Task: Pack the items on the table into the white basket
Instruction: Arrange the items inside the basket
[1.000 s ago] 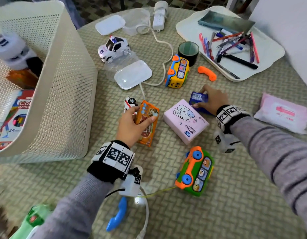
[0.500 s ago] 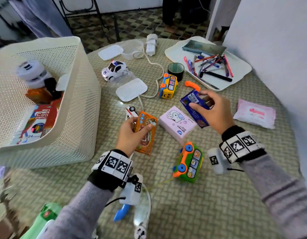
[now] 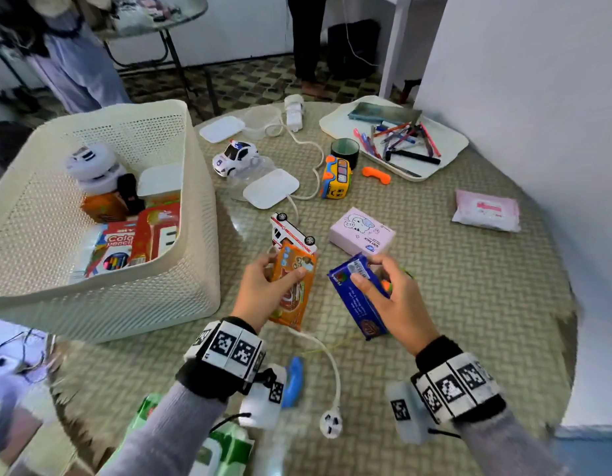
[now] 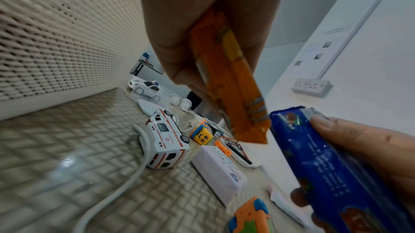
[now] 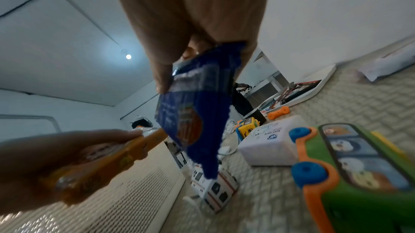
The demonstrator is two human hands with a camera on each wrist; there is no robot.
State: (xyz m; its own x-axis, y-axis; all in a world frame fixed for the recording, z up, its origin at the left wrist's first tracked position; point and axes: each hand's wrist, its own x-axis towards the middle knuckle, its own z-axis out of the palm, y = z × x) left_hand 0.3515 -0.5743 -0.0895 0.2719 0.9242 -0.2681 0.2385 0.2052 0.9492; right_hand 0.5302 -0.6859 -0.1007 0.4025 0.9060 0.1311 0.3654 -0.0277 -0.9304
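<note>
My left hand (image 3: 267, 290) grips an orange snack packet (image 3: 292, 286) lifted off the table, its edge showing in the left wrist view (image 4: 233, 94). My right hand (image 3: 390, 297) holds a blue biscuit packet (image 3: 358, 297) beside it, also above the table (image 5: 193, 112). The white basket (image 3: 194, 235) stands at the left with coloured pencils, a box and a white toy inside. On the table lie a toy ambulance (image 3: 292, 231), a pink tissue box (image 3: 361, 231), a yellow toy bus (image 3: 336, 176) and a white toy car (image 3: 234, 158).
A green and orange toy bus (image 5: 350, 171) sits under my right hand. A white tray (image 3: 448, 146) of pens lies at the back right, with a dark tape roll (image 3: 345, 151), an orange handset (image 3: 376, 175), a pink wipes pack (image 3: 486, 211), a white cable (image 3: 328, 359) and plastic lids (image 3: 271, 188).
My right hand picked the blue packet off the table and brought it toward me. My left hand lifted the orange packet. The head view has tilted up and back.
</note>
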